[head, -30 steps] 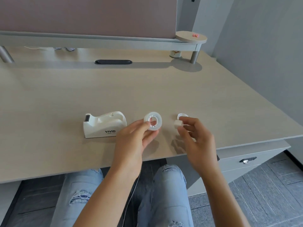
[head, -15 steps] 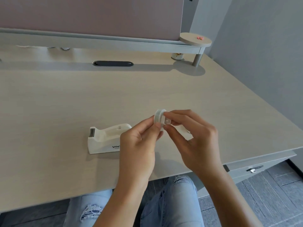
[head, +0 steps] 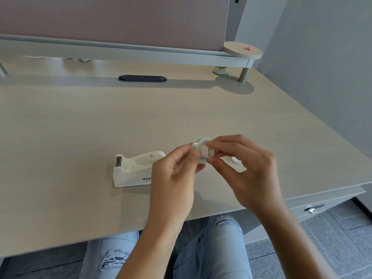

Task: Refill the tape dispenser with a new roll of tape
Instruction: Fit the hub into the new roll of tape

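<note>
Pale wood counter (head: 80, 121) | tape roll (head: 198, 146) held above it, pinched edge-on by left hand (head: 171, 178) | right hand (head: 247, 170) grips small white core piece (head: 207, 152) against roll's side | white tape dispenser (head: 132, 170) on counter, just left of hands, spool slot empty | small white piece (head: 235, 160) behind right fingers

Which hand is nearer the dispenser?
Left. The left hand overlaps the dispenser at its right end in view; the right hand is farther right, beyond the tape roll.
</note>
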